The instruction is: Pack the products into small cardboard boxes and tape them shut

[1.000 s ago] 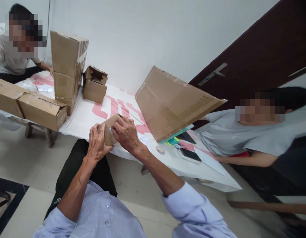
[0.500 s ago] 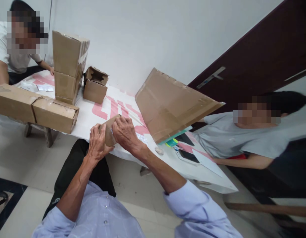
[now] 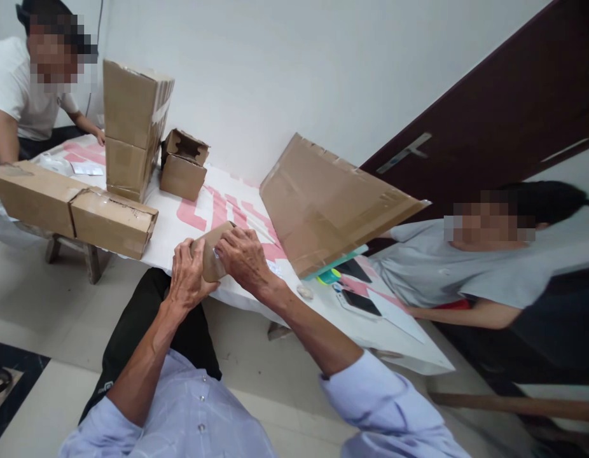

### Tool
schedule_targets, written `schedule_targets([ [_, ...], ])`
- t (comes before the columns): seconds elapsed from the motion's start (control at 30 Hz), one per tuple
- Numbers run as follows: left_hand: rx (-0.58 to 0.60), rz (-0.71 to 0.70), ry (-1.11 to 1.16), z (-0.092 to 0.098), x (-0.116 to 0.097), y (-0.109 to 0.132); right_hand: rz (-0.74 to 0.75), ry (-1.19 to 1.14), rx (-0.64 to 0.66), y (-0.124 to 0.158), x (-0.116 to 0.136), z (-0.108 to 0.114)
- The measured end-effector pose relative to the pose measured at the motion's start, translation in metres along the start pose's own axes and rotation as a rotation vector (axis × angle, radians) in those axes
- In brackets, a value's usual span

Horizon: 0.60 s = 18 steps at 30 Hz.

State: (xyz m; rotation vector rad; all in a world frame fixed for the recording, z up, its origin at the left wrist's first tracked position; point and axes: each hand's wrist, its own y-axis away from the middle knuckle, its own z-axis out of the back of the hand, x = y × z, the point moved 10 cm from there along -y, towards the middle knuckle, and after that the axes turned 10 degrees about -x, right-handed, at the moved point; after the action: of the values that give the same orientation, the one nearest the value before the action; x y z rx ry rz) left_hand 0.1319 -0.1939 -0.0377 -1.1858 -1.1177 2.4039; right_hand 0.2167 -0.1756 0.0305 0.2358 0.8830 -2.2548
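A small brown cardboard box [image 3: 211, 262] is between my hands at the table's near edge, above my lap. My left hand [image 3: 187, 275] is wrapped around its left side, with the thumb along the bottom. The curled fingers of my right hand [image 3: 242, 257] press on its upper right side. A small pale, shiny patch shows on the box by those fingertips. Whether it is a label or tape I cannot tell. The right palm hides the rest of that side.
Beyond my hands, an open carton [image 3: 182, 181] stands by a tall carton stack [image 3: 127, 130]. Long boxes [image 3: 110, 219] lie along the left edge. A cardboard sheet [image 3: 332, 203] leans at right, near a phone [image 3: 361, 302] and green tape roll [image 3: 329, 277]. Co-workers sit at both ends.
The long boxes at left have shifted slightly right, and the co-worker there has leaned the same way. My right hand has edged a little right on the box; my left hand stays put.
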Motion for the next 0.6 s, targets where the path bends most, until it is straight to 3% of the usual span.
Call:
schedule_targets([
  [0.33,-0.001,-0.026,0.007,-0.0016,-0.0009,0.0021,0.027,0.095,0.063,-0.0015,0.0040,-0.0078],
  [0.6,-0.003,-0.020,-0.006,-0.0023,-0.0007,0.0025,0.081,0.129,0.000,0.0010,0.0059,-0.0058],
])
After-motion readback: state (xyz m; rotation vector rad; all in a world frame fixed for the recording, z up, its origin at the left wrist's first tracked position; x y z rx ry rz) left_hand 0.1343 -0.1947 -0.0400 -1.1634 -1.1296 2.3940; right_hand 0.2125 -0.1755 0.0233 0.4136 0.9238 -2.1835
